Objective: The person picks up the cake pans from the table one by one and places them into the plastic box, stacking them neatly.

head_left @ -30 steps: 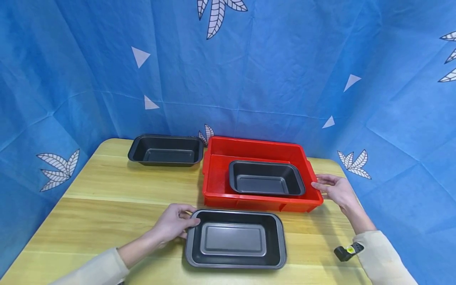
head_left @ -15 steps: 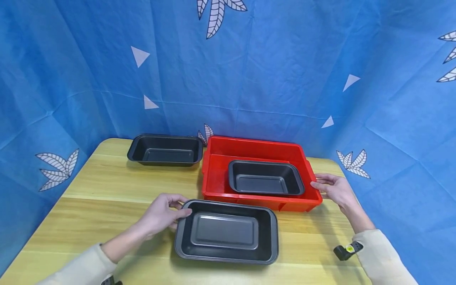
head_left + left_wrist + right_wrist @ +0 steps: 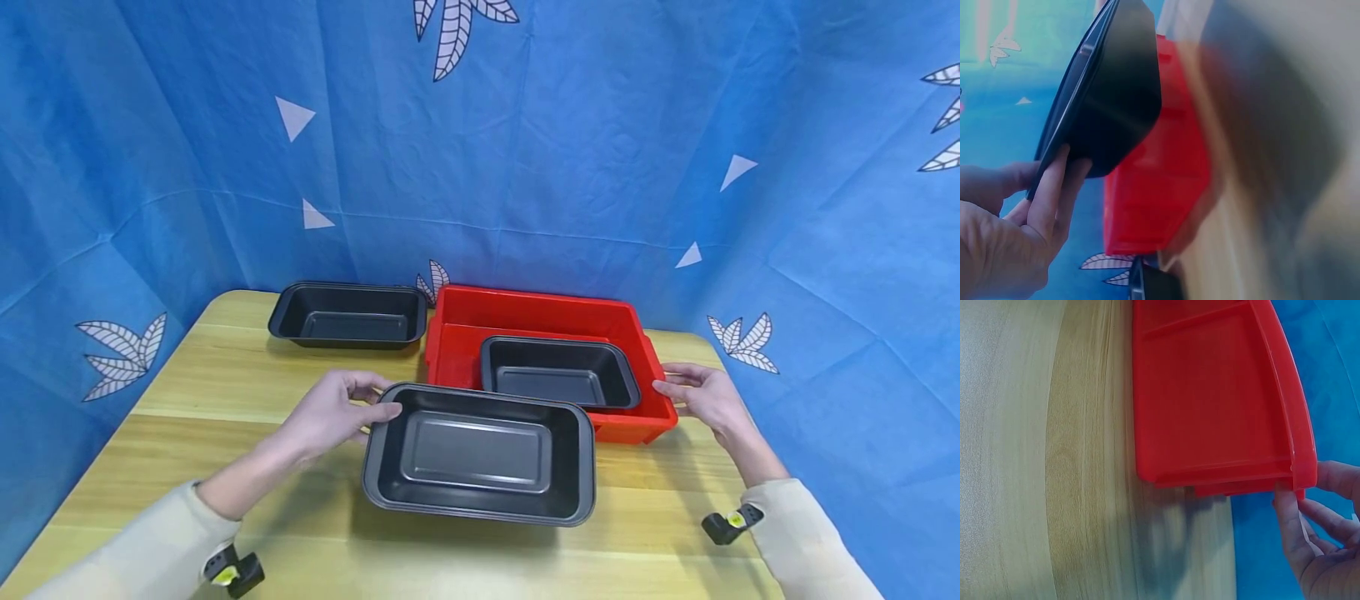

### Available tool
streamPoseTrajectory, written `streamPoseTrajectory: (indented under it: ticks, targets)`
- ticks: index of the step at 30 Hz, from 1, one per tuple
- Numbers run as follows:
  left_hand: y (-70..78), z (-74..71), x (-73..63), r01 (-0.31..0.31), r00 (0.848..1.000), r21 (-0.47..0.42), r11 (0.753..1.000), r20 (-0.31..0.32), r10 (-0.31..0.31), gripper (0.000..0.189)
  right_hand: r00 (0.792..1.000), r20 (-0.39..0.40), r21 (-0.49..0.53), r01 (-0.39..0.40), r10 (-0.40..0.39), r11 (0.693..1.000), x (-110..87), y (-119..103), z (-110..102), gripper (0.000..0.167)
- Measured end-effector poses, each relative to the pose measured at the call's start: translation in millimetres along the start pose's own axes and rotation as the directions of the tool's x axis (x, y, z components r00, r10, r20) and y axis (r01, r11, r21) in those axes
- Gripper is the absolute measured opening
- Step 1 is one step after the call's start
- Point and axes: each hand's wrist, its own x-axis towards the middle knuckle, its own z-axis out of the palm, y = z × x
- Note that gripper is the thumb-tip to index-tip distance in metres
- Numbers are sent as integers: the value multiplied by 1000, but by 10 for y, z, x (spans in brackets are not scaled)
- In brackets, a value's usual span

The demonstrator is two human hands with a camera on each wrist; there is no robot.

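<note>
My left hand [image 3: 330,419] pinches the left rim of a dark loaf pan [image 3: 476,450], thumb on the inside and fingers underneath. The pan hangs above the table, tilted, its shadow below it. In the left wrist view the fingers [image 3: 1050,194] press against the pan's outer wall [image 3: 1124,81]. At the right end of a red plastic bin [image 3: 630,428], my right hand [image 3: 705,402] grips the rim between thumb and fingers, as the right wrist view of the bin [image 3: 1216,394] also shows. A second loaf pan [image 3: 558,385] lies inside the bin, partly hidden by the lifted one.
Another dark loaf pan [image 3: 348,315] stands at the back left of the wooden table [image 3: 225,400], beside the bin. Behind the table hangs a blue cloth [image 3: 480,167] with white leaves and triangles. Each sleeve carries a small black device [image 3: 731,525].
My left hand has raised the pan off the table, first shifting it left, then up and toward the bin, where it now overlaps the bin's front wall in view. My right hand stays put.
</note>
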Motion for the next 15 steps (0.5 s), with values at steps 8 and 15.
streamPoseTrajectory:
  ticks: [8,15]
  targets:
    - [219,-86,98,-30,1000,27,999,4,30,36,1000,2,-14,2,-2,1000,-22,-56,7,72]
    - [374,-156,235,-50,999,65,997,-4,50,37,1000,6,-21,-11,11,1000,-29,-53,-3,72]
